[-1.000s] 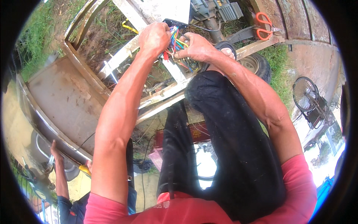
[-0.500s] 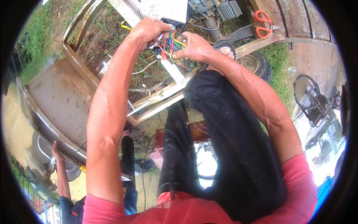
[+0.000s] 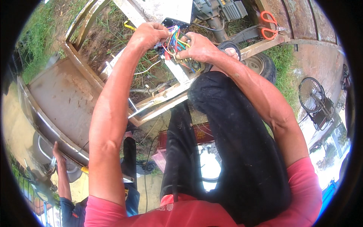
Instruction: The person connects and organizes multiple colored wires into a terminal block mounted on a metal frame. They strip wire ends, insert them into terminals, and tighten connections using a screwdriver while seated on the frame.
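A bundle of coloured wires (image 3: 175, 42), red, blue, green and yellow among them, spreads out between my two hands. My left hand (image 3: 150, 34) is closed at its left side, thumb and fingers pinched on wires; the exact strand is too small to tell. From the right, my right hand (image 3: 197, 48) grips the same bundle between thumb and forefinger. Just beyond the hands sits a black finned box (image 3: 175, 23), at the edge of a white panel (image 3: 166, 9). A red connector (image 3: 167, 56) hangs below the wires, over a pale metal bar (image 3: 177, 71).
Orange-handled scissors (image 3: 269, 25) rest on the rusty frame at right. A grey motor (image 3: 219, 10) and a tyre (image 3: 267, 68) lie beyond my right arm. A metal frame (image 3: 160, 100) crosses before my knees. Another person's arm (image 3: 63, 174) touches the metal body at lower left.
My left hand has shifted slightly down, its fingers turned more toward the wires. The right hand keeps its grip, and the wires fan out a little more.
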`<action>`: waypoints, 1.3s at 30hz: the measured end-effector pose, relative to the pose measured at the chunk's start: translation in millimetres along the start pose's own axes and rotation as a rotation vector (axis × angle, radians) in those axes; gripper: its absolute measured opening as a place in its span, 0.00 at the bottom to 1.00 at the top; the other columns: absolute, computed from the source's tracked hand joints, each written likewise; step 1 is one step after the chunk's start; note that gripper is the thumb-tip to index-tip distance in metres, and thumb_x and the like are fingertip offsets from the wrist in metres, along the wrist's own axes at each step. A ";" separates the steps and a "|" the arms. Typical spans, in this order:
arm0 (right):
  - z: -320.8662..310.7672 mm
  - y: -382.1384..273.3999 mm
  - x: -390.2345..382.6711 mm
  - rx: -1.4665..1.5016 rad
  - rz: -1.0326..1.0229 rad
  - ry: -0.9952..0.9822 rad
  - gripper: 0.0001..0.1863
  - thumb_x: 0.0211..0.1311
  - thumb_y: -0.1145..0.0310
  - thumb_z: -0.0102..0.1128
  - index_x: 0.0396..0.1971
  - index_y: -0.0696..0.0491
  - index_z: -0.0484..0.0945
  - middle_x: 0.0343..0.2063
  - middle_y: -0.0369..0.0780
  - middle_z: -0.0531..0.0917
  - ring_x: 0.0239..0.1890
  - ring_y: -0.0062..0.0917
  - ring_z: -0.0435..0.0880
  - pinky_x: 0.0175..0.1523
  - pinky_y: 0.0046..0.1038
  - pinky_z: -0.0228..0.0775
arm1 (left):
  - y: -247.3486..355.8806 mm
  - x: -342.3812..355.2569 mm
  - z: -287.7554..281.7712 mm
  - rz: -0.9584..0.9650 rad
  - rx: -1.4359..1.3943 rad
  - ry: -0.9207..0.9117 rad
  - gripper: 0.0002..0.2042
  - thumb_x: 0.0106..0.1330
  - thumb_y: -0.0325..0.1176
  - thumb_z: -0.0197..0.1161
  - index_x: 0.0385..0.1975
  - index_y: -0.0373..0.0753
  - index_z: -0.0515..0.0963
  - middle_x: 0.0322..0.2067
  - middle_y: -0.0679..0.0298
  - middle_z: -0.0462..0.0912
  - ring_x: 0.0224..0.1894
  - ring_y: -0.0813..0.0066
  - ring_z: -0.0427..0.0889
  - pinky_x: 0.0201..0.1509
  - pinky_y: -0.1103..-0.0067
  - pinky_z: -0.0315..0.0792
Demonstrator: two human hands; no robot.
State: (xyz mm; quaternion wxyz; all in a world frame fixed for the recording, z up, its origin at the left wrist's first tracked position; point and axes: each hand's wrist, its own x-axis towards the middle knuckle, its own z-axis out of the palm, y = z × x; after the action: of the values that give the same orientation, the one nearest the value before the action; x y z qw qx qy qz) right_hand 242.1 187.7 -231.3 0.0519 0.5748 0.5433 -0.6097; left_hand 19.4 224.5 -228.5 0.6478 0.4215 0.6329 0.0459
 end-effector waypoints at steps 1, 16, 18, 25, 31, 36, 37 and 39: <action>-0.8 -0.2 -0.2 -0.010 0.006 -0.003 0.44 0.40 0.51 0.79 0.57 0.61 0.76 0.49 0.52 0.85 0.52 0.38 0.85 0.60 0.33 0.73 | -1.8 2.6 3.5 0.048 0.038 0.015 0.12 0.61 0.38 0.70 0.38 0.36 0.87 0.28 0.62 0.88 0.27 0.73 0.83 0.32 0.74 0.76; -1.3 -9.8 -5.3 -0.048 0.026 0.028 0.41 0.38 0.50 0.77 0.53 0.58 0.79 0.45 0.49 0.86 0.49 0.37 0.86 0.57 0.34 0.75 | 3.2 14.2 14.8 0.020 0.362 0.151 0.18 0.56 0.45 0.68 0.41 0.41 0.89 0.36 0.51 0.89 0.41 0.56 0.89 0.50 0.68 0.79; -1.3 -8.3 -3.7 -0.051 0.024 0.017 0.41 0.39 0.50 0.76 0.53 0.59 0.79 0.46 0.49 0.86 0.50 0.37 0.86 0.57 0.34 0.76 | 8.4 9.1 18.8 0.056 0.402 0.178 0.19 0.57 0.47 0.68 0.39 0.40 0.88 0.35 0.51 0.89 0.40 0.55 0.89 0.49 0.68 0.80; 1.9 -19.7 -6.0 -0.130 0.047 0.066 0.41 0.40 0.50 0.76 0.54 0.61 0.78 0.48 0.52 0.85 0.53 0.41 0.85 0.60 0.36 0.75 | 31.9 8.8 42.0 0.107 0.747 0.289 0.17 0.58 0.44 0.67 0.37 0.37 0.88 0.36 0.47 0.88 0.43 0.49 0.89 0.49 0.61 0.81; 3.0 -21.0 -5.5 -0.122 0.048 0.068 0.42 0.40 0.50 0.76 0.55 0.61 0.78 0.49 0.53 0.85 0.54 0.42 0.85 0.60 0.37 0.75 | 38.3 19.5 36.3 -0.016 0.711 0.268 0.16 0.60 0.44 0.64 0.36 0.38 0.88 0.34 0.49 0.89 0.41 0.51 0.89 0.50 0.62 0.80; 8.3 -24.9 -6.7 -0.185 0.096 0.123 0.40 0.39 0.51 0.76 0.53 0.59 0.79 0.49 0.52 0.86 0.53 0.42 0.85 0.59 0.37 0.76 | 50.3 0.6 36.8 0.022 0.862 0.146 0.19 0.57 0.45 0.67 0.38 0.34 0.88 0.38 0.45 0.88 0.45 0.50 0.89 0.51 0.62 0.81; 7.9 -22.1 -6.2 -0.192 0.104 0.119 0.40 0.39 0.51 0.76 0.53 0.58 0.79 0.48 0.51 0.86 0.52 0.42 0.85 0.59 0.38 0.76 | 50.4 -2.0 37.9 0.041 0.892 0.133 0.20 0.57 0.46 0.67 0.39 0.34 0.88 0.39 0.45 0.88 0.45 0.50 0.89 0.51 0.62 0.81; 6.7 -21.0 -5.3 -0.206 0.109 0.107 0.39 0.39 0.51 0.76 0.52 0.57 0.79 0.47 0.50 0.86 0.52 0.41 0.86 0.58 0.38 0.76 | 43.8 1.7 30.4 -0.036 0.709 0.097 0.21 0.57 0.46 0.69 0.39 0.33 0.88 0.39 0.45 0.88 0.45 0.49 0.89 0.51 0.62 0.80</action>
State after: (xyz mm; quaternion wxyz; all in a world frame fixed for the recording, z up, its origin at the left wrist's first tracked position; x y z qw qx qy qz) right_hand 225.1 188.3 -216.3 0.1146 0.6268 0.5731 -0.5153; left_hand 66.6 238.7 -208.1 0.4311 0.6061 0.6469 -0.1683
